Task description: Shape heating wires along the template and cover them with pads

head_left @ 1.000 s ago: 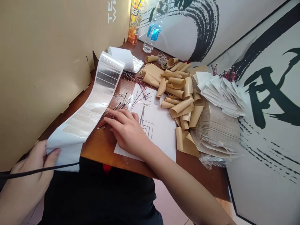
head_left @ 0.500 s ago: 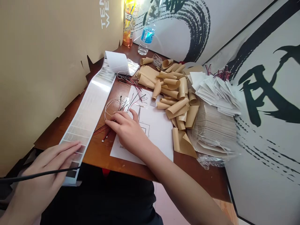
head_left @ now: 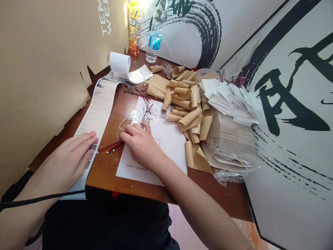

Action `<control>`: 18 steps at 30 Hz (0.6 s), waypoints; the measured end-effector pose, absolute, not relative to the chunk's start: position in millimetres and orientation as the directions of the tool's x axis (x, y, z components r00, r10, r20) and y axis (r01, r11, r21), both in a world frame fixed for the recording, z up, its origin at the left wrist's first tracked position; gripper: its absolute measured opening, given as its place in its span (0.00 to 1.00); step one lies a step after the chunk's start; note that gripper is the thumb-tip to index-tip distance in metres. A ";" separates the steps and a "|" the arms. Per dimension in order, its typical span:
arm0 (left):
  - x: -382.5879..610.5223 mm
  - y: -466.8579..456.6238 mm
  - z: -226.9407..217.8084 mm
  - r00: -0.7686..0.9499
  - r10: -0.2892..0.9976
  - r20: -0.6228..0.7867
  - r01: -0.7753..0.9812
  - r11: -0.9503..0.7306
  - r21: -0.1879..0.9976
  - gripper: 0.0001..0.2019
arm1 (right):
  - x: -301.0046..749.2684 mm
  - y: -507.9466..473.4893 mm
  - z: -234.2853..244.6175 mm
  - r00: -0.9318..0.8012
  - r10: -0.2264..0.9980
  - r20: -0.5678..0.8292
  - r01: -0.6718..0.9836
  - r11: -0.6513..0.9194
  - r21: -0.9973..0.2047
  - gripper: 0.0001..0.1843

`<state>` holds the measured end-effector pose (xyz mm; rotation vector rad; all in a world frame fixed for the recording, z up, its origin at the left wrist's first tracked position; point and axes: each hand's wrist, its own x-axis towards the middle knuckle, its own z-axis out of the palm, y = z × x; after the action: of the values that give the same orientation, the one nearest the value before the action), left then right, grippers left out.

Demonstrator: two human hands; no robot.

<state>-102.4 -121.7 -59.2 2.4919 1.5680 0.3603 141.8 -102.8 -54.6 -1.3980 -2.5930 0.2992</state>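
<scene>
My left hand [head_left: 69,158] lies flat with fingers stretched out on the near end of a long white strip of silvery labels [head_left: 100,100]. The strip runs up the desk's left side to a curled roll [head_left: 120,64]. My right hand [head_left: 140,142] rests on a white printed sheet [head_left: 166,146], its fingers curled and pressing on a bundle of thin red, black and white wires [head_left: 125,130] at the sheet's left edge. What the fingertips pinch is hidden.
Curled tan backing papers [head_left: 186,104] litter the middle of the brown desk [head_left: 109,170]. A wrapped stack of cards with white tags [head_left: 231,121] fills the right. Two bottles [head_left: 153,38] stand at the back. Cardboard [head_left: 39,69] walls the left; a black cable [head_left: 39,199] crosses near me.
My left hand has lowered the label strip from a raised hold onto the desk and now lies flat on it. My right hand stayed on the wires.
</scene>
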 end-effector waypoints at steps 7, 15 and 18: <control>-84.2 -99.8 -47.2 0.428 0.901 0.063 0.865 -0.429 0.259 0.23 | 145.3 -101.6 -57.3 -0.529 0.843 0.096 0.795 0.532 -0.292 0.19; -87.4 -97.7 -66.5 0.312 0.836 0.452 0.866 -0.445 0.227 0.20 | 144.2 -100.8 -61.6 -0.505 0.856 0.109 0.798 0.512 -0.317 0.19; -87.9 -97.0 -67.7 0.279 0.840 0.465 0.868 -0.428 0.253 0.22 | 144.1 -100.9 -61.4 -0.500 0.859 0.108 0.801 0.507 -0.318 0.18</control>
<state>-87.9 -97.0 -67.7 2.5520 1.7052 0.8751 144.1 -100.9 -61.4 -1.4072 -2.4995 0.3306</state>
